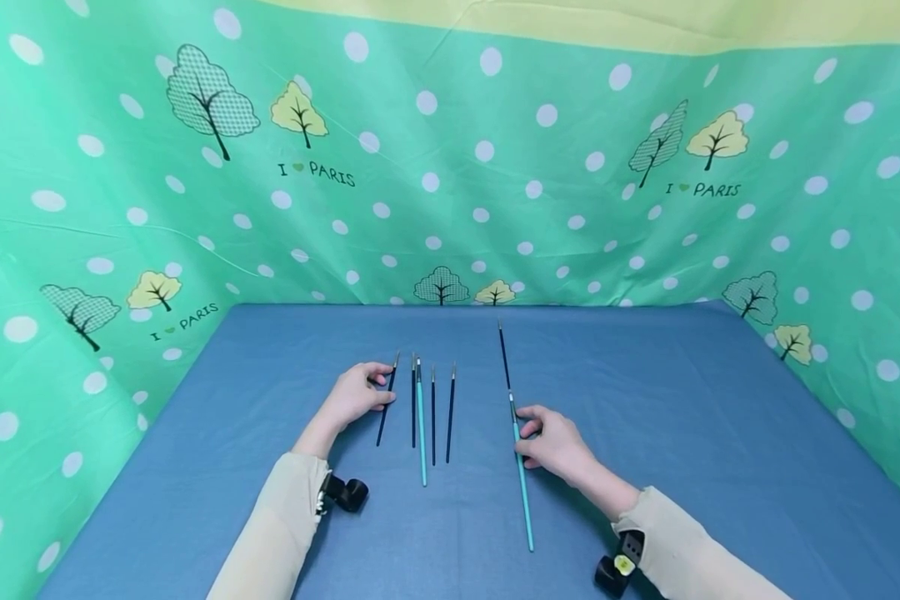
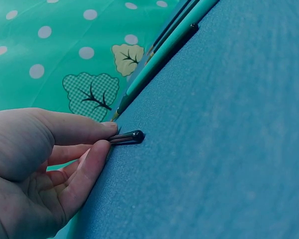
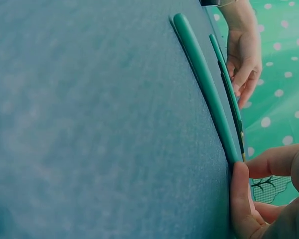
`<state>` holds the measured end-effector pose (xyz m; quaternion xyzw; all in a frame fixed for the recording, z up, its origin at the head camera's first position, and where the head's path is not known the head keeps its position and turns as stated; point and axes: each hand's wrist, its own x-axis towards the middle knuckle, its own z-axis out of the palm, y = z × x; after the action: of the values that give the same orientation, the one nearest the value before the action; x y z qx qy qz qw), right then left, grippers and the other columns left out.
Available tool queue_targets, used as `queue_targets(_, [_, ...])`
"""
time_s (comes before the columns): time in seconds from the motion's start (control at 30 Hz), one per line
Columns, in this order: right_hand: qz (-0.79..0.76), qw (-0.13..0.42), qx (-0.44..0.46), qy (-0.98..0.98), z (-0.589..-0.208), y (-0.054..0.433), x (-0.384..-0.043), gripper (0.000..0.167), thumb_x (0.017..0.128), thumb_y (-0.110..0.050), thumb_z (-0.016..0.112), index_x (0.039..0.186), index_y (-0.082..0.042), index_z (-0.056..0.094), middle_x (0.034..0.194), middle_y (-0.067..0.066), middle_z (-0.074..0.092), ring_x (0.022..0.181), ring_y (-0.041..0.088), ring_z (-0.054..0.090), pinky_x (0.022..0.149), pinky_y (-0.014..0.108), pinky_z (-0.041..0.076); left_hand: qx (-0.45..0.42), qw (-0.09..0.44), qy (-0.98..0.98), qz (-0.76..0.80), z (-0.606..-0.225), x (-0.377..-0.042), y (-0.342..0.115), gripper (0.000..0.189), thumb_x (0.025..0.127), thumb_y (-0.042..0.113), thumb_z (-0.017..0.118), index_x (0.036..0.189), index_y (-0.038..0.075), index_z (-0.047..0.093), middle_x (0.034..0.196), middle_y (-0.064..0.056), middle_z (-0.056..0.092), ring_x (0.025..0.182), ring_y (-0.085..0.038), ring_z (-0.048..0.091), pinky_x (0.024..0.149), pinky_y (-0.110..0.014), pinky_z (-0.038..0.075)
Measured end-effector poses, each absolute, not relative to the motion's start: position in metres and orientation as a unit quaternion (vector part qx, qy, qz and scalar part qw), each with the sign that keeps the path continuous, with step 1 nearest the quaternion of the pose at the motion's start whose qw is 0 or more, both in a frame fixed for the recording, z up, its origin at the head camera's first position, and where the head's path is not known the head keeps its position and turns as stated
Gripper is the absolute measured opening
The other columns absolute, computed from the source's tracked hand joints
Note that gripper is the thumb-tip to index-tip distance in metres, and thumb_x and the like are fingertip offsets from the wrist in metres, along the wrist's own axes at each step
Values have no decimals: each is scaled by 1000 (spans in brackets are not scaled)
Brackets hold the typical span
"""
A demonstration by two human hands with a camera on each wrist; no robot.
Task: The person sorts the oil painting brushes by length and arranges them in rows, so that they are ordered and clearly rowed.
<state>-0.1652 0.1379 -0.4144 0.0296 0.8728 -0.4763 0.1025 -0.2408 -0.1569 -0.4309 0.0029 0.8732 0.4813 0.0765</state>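
My left hand [image 1: 354, 393] pinches a thin dark paintbrush [image 1: 383, 423], the leftmost in a loose row, between thumb and fingers. In the left wrist view the rounded handle end of that dark paintbrush [image 2: 137, 136] pokes out past the fingertips, close to the cloth. On the other side, my right hand [image 1: 557, 442] holds a long teal paintbrush [image 1: 525, 508] near its bristle end. Its handle points toward me, and the right wrist view shows the teal paintbrush [image 3: 204, 79] along the cloth. Just beyond its tip lies another dark paintbrush [image 1: 504, 354].
Between the hands lie a second teal paintbrush [image 1: 422, 442] and several dark paintbrushes [image 1: 451, 421], roughly parallel, bristles pointing away. A blue cloth [image 1: 645, 375] covers the table. Green dotted fabric [image 1: 532, 150] hangs behind and at the sides.
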Motion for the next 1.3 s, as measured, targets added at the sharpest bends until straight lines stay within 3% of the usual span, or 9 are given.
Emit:
queue_targets(0.67, [-454,87,10,887,-405,132,-181,38,78,-5,66,116,-4,57,81,6,58,55,15,57,51,28,53,6,77,873,482,-430,-241,-159,47,79,4,67,124,4,53,100,-12,50,72,-16,55,64,-26,55])
queue_targets(1.3, [-476,149,-49,865,-393,74,-206,49,76,-13,72,119,-1,52,84,9,57,59,19,63,56,30,56,3,75,871,486,-427,-238,-156,47,79,4,67,124,3,53,100,-12,50,72,-16,56,63,-26,55])
